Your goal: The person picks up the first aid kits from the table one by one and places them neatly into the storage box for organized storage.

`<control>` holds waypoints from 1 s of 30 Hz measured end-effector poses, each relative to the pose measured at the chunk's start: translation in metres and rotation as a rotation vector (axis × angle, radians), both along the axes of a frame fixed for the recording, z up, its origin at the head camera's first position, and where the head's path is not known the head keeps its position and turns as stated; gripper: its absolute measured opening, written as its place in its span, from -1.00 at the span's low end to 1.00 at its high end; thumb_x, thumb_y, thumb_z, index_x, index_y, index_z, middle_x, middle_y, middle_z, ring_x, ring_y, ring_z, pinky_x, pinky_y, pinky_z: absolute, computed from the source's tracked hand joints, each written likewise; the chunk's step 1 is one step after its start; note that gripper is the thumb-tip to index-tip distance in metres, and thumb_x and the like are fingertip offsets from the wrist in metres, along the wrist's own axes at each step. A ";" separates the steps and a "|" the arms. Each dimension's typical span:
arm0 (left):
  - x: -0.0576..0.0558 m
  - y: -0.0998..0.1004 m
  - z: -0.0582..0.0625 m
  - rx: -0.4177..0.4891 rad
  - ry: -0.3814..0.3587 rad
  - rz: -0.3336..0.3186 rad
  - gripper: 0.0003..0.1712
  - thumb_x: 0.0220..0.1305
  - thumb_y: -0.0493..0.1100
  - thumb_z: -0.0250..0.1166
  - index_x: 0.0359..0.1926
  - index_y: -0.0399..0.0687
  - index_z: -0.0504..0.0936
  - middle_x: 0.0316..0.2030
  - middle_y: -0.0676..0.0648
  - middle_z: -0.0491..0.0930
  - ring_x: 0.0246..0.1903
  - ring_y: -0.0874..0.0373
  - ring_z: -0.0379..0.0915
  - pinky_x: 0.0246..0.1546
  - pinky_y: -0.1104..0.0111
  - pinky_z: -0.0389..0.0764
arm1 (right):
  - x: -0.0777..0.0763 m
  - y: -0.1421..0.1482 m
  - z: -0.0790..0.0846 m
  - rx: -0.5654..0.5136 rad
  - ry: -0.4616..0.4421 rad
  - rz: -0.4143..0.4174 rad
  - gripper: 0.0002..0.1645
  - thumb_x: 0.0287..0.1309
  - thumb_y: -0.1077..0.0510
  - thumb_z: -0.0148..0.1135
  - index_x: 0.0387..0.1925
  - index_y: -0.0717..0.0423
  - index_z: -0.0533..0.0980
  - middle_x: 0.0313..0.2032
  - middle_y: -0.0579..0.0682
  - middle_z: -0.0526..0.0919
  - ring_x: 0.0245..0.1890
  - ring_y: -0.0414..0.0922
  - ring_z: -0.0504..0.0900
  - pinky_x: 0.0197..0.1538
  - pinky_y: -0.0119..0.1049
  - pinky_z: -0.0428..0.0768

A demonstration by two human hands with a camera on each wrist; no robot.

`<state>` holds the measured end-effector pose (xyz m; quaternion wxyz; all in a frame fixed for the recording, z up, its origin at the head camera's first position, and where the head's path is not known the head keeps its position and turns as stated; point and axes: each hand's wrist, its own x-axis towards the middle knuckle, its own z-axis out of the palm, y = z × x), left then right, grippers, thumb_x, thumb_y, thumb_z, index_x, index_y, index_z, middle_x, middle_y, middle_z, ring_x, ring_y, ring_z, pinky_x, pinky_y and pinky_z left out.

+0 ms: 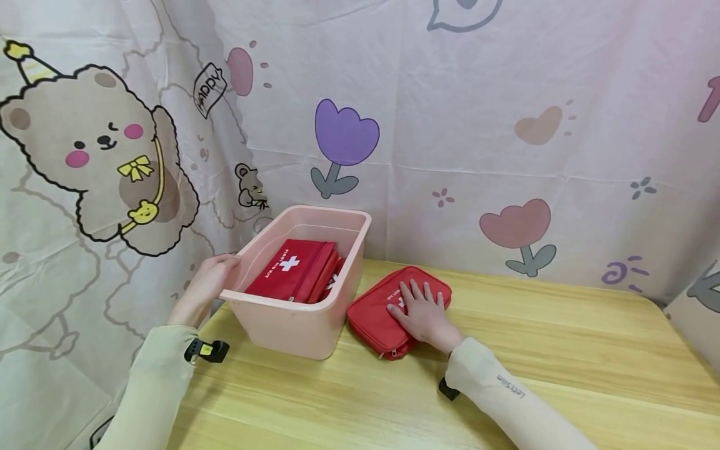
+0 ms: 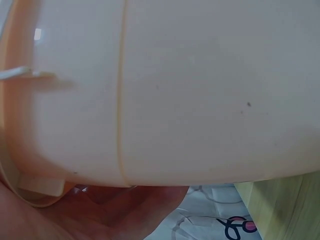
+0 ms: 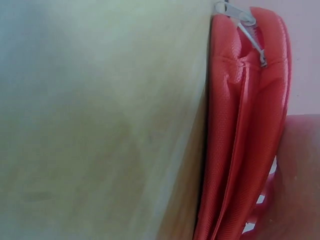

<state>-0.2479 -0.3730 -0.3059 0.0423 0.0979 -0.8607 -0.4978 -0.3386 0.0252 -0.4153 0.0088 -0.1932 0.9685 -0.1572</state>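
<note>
A pink plastic bin (image 1: 281, 328) stands on the table at the left, and my left hand (image 1: 206, 284) grips its left rim. In the left wrist view the bin's smooth wall (image 2: 210, 90) fills most of the picture, with part of the left hand (image 2: 115, 215) below it. Red first aid kit pouches (image 1: 292, 269) lie inside the bin. To the bin's right, another red first aid pouch (image 1: 377, 312) lies on the table. My right hand (image 1: 424, 315) rests on its top with fingers spread, partly covering the white cross. The right wrist view shows the pouch's zippered side (image 3: 245, 115).
The wooden table (image 1: 562, 350) extends to the right of the pouch. A printed cloth (image 1: 439, 137) with flowers and a bear hangs behind the table and along its left side. Black wrist devices sit at both cuffs.
</note>
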 end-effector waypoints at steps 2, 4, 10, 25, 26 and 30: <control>0.000 0.000 0.000 0.001 -0.003 0.003 -0.27 0.55 0.09 -0.30 0.43 -0.44 0.09 0.30 -0.43 0.20 0.22 -0.27 0.19 0.22 -0.10 0.27 | 0.000 0.002 -0.001 0.002 0.006 0.014 -0.08 0.36 -0.36 -0.06 0.53 0.05 0.06 0.49 0.22 0.00 0.46 0.30 -0.14 0.35 0.34 -0.20; 0.000 0.000 -0.001 0.003 -0.006 0.006 -0.26 0.55 0.09 -0.30 0.43 -0.43 0.08 0.31 -0.42 0.20 0.22 -0.27 0.19 0.23 -0.10 0.27 | 0.000 0.003 -0.001 0.001 0.011 0.034 -0.09 0.36 -0.36 -0.06 0.52 0.04 0.07 0.49 0.23 0.00 0.46 0.32 -0.14 0.35 0.35 -0.20; 0.000 0.000 -0.001 -0.001 -0.010 0.008 -0.25 0.55 0.11 -0.30 0.44 -0.42 0.07 0.31 -0.42 0.20 0.22 -0.27 0.19 0.22 -0.11 0.27 | -0.005 0.012 -0.003 0.022 0.018 0.111 -0.11 0.36 -0.36 -0.06 0.53 -0.01 0.08 0.49 0.22 0.00 0.45 0.33 -0.11 0.35 0.34 -0.18; -0.001 0.001 0.000 0.012 -0.002 0.013 -0.27 0.55 0.09 -0.29 0.44 -0.42 0.09 0.32 -0.41 0.20 0.24 -0.26 0.18 0.25 -0.09 0.25 | -0.016 0.029 -0.003 0.089 0.022 0.273 -0.10 0.38 -0.38 -0.15 0.54 0.01 0.03 0.51 0.22 -0.06 0.46 0.32 -0.15 0.34 0.35 -0.15; -0.001 0.001 0.000 0.011 -0.004 0.014 -0.27 0.55 0.09 -0.29 0.44 -0.42 0.09 0.31 -0.41 0.20 0.23 -0.26 0.19 0.24 -0.09 0.26 | -0.016 0.029 -0.002 0.098 0.024 0.281 -0.11 0.39 -0.38 -0.16 0.54 0.00 0.02 0.51 0.21 -0.06 0.46 0.32 -0.15 0.35 0.35 -0.14; 0.000 0.002 0.000 0.011 -0.001 0.016 -0.28 0.55 0.08 -0.29 0.44 -0.42 0.09 0.32 -0.41 0.20 0.25 -0.26 0.17 0.25 -0.09 0.24 | -0.016 0.032 -0.001 0.089 0.022 0.307 -0.13 0.40 -0.36 -0.14 0.54 -0.02 0.03 0.51 0.20 -0.06 0.46 0.31 -0.16 0.35 0.34 -0.14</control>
